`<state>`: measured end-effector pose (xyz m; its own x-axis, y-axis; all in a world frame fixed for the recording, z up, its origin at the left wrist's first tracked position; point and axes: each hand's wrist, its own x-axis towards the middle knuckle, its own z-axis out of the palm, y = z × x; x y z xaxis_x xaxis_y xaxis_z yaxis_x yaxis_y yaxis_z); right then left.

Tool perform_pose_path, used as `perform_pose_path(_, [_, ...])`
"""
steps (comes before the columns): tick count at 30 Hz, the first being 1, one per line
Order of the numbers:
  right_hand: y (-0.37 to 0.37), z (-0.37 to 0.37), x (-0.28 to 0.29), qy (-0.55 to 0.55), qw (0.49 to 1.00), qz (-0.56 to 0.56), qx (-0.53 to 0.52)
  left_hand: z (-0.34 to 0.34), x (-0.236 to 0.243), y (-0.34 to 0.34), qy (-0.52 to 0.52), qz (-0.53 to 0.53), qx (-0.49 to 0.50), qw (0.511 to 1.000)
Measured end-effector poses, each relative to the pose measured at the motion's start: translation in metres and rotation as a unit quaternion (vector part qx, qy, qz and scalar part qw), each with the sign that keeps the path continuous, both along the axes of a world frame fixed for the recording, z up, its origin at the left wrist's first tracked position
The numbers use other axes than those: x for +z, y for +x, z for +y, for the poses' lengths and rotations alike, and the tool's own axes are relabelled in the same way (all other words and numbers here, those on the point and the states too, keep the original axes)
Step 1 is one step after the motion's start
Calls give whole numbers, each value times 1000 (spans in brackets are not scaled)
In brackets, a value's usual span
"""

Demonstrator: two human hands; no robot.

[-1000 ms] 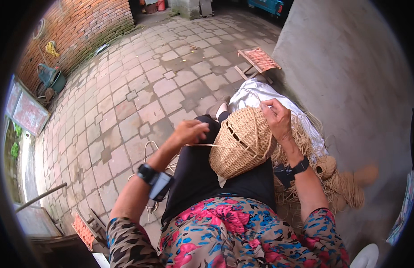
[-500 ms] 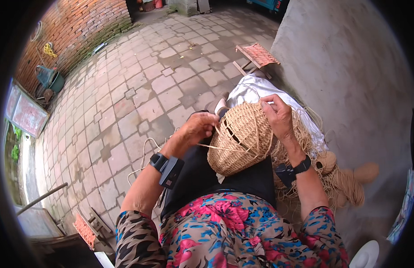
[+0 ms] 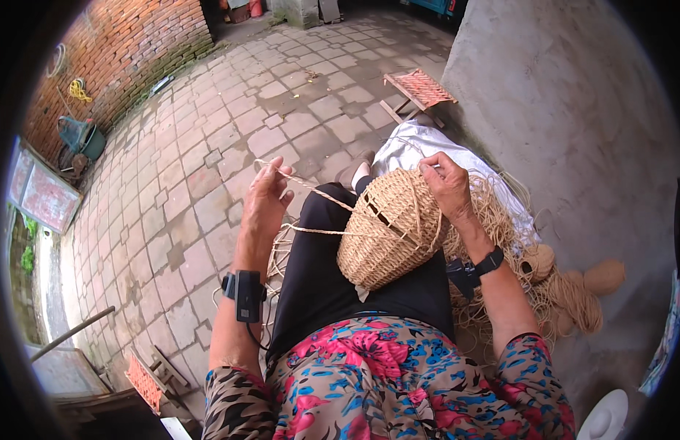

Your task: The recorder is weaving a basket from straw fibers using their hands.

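A half-made woven straw basket (image 3: 388, 235) lies tilted across my lap on dark trousers, with a long dark slot between its strands. My left hand (image 3: 269, 192) is raised left of the basket, fingers pinched on a twisted straw cord (image 3: 318, 192) stretched from the basket. A second cord runs from the basket beneath it. My right hand (image 3: 446, 189) is closed on the upper right rim of the basket. Tangled cord (image 3: 501, 220) and several coiled bundles (image 3: 575, 297) lie to my right, partly on a white sack (image 3: 413, 143).
A small folding stool (image 3: 417, 88) stands ahead on the paving, another (image 3: 145, 381) at lower left. A concrete wall (image 3: 575, 132) bounds the right side. A brick wall (image 3: 127, 37), a green bucket (image 3: 93, 144), a leaning panel (image 3: 41, 187) and a bar (image 3: 72, 334) are at left.
My left hand has moved left and up from beside the basket, drawing a cord out taut. My right hand stays at the rim, and the basket has shifted slightly.
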<state>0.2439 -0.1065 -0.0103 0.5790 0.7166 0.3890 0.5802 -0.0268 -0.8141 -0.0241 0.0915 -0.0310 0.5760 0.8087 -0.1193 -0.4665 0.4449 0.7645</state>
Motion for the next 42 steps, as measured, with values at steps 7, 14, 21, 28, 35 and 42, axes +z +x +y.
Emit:
perform_pose_path(7, [-19, -3, 27, -63, 994, -64, -66, -78, 28, 24, 28, 105, -246, 963])
perform_pose_path(14, [-25, -7, 28, -12, 992, -102, -72, -110, 32, 42, 96, 196, -199, 955])
perform_pose_path(21, [-31, -7, 22, 17, 986, -139, -92, -110, 30, 46, 137, 285, -169, 934])
perform_pose_path(28, [-51, -8, 23, 39, 971, -205, -116, -115, 22, 55, 540, 480, 22, 691])
perform_pose_path(35, [-36, -3, 25, 75, 996, -41, -12, -119, 7, 51, 564, 399, 46, 721])
perform_pose_path(42, [-34, 21, 44, -166, 966, -196, -10, -124, 13, 46, 450, 373, -69, 809])
